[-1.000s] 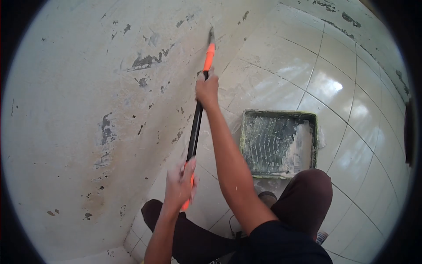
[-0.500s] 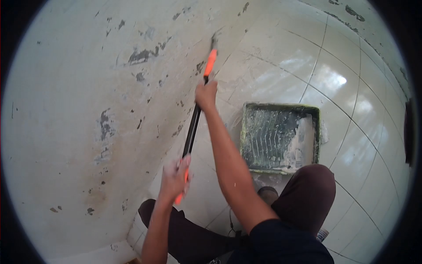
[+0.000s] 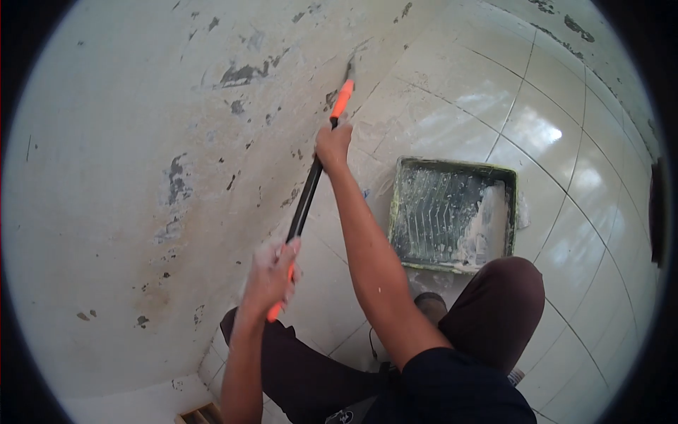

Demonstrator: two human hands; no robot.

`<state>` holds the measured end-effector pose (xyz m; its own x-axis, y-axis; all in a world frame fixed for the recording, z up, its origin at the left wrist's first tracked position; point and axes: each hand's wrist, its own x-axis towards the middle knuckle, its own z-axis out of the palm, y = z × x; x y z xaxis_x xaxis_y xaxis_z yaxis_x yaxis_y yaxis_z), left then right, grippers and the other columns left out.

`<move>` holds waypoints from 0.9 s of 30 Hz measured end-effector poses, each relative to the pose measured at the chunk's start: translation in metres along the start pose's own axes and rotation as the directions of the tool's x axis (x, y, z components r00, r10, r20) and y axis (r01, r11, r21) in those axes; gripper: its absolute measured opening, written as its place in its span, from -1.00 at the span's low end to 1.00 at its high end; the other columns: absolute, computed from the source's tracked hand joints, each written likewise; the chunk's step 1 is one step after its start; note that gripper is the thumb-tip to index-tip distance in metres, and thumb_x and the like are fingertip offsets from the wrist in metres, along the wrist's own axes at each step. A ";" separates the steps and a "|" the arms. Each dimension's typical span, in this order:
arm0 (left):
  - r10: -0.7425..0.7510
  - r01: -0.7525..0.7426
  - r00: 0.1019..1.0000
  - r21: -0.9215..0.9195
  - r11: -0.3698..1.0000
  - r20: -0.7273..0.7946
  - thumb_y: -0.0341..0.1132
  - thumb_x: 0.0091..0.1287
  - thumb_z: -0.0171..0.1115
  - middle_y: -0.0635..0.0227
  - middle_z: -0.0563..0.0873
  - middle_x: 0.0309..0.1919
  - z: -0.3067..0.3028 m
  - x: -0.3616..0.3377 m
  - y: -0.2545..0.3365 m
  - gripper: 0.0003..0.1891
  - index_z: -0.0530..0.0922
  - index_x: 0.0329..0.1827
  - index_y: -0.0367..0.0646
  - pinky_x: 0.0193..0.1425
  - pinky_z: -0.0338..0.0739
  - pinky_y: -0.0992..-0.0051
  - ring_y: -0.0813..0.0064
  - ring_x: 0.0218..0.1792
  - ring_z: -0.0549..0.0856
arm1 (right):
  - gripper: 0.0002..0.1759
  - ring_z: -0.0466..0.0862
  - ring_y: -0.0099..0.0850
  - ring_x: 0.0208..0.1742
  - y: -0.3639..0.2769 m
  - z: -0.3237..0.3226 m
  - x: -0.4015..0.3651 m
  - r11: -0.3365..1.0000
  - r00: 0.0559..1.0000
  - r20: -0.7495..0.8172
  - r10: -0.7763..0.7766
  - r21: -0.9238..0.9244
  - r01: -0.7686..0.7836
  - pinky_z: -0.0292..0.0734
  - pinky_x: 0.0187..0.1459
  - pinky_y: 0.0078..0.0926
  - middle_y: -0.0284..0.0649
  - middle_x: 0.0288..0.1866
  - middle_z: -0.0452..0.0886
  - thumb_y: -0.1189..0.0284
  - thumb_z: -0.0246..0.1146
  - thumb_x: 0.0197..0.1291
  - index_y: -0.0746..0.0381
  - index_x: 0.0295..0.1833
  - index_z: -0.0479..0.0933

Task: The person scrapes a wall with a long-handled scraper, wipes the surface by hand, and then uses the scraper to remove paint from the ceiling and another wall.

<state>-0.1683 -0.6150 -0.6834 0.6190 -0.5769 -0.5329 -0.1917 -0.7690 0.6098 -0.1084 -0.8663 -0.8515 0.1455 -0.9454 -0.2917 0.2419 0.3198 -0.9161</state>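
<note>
A long-handled scraper (image 3: 306, 191) with a black shaft and orange grips slants up across the middle of the view. Its narrow head reaches the lower wall, where the blade is blurred. My left hand (image 3: 272, 275), whitened with dust or paste, is closed around the orange grip at the near end. Higher up, my right hand (image 3: 333, 146) wraps the black shaft just below the upper orange sleeve. The wall (image 3: 106, 212) beside the tool is pale, with dark chipped patches and brownish stains.
To the right, a dark paint tray (image 3: 438, 212) with ribs and whitish paste sits on the glossy tiled floor (image 3: 537, 177). My bent knee (image 3: 501, 304) is close to its near edge. A wooden object (image 3: 200, 415) shows at the bottom left.
My left hand and the near end of the scraper have shifted slightly left and up. Both hands keep their hold. The view has shifted a little.
</note>
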 end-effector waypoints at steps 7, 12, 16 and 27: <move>0.152 -0.148 0.988 -0.104 0.984 0.030 -0.09 0.57 0.17 0.39 0.54 -0.63 0.019 0.008 -0.011 -0.67 0.54 0.00 -0.25 -0.82 0.30 0.52 0.63 -0.81 0.44 | -0.27 0.77 0.08 -0.20 -0.015 -0.023 0.002 0.997 0.995 0.081 0.065 0.044 -0.069 0.69 -0.21 -0.10 0.24 -0.05 0.68 0.52 0.13 0.30 0.41 0.59 0.18; 0.165 -0.166 0.986 -0.115 0.979 -0.020 -0.03 0.57 0.16 0.42 0.51 -0.64 -0.022 -0.058 -0.054 -0.51 0.51 0.38 -0.20 -0.80 0.30 0.51 0.64 -0.79 0.44 | -0.21 0.75 0.07 0.01 -0.009 0.021 -0.082 0.997 0.998 0.045 -0.039 -0.067 0.042 0.63 0.06 -0.14 0.27 0.03 0.66 0.51 0.16 0.34 0.40 0.64 0.10; 0.169 -0.166 0.985 -0.142 0.976 0.012 -0.08 0.59 0.17 0.42 0.52 -0.63 -0.023 -0.038 -0.046 -0.51 0.49 0.37 -0.29 -0.80 0.30 0.55 0.65 -0.80 0.43 | -0.31 0.78 0.00 -0.21 -0.027 0.011 -0.062 1.000 1.000 0.028 -0.014 -0.007 0.014 0.66 -0.17 -0.12 0.17 -0.16 0.69 0.51 0.16 0.34 0.46 0.55 0.22; 0.204 -0.205 0.979 -0.235 0.950 -0.026 -0.14 0.61 0.11 0.42 0.50 -0.62 -0.032 -0.091 -0.067 -0.39 0.25 0.64 -0.17 -0.80 0.31 0.57 0.67 -0.81 0.38 | -0.45 0.56 -0.41 -0.70 -0.076 0.021 -0.143 0.988 0.980 0.123 -0.154 0.022 0.152 0.52 -0.71 -0.33 -0.22 -0.53 0.51 0.52 0.11 0.42 0.45 0.47 0.25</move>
<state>-0.1878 -0.5021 -0.6572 0.5861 -0.7147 -0.3819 -0.1301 -0.5482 0.8262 -0.1270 -0.7542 -0.7345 0.2230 -0.9685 -0.1113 0.2821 0.1734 -0.9436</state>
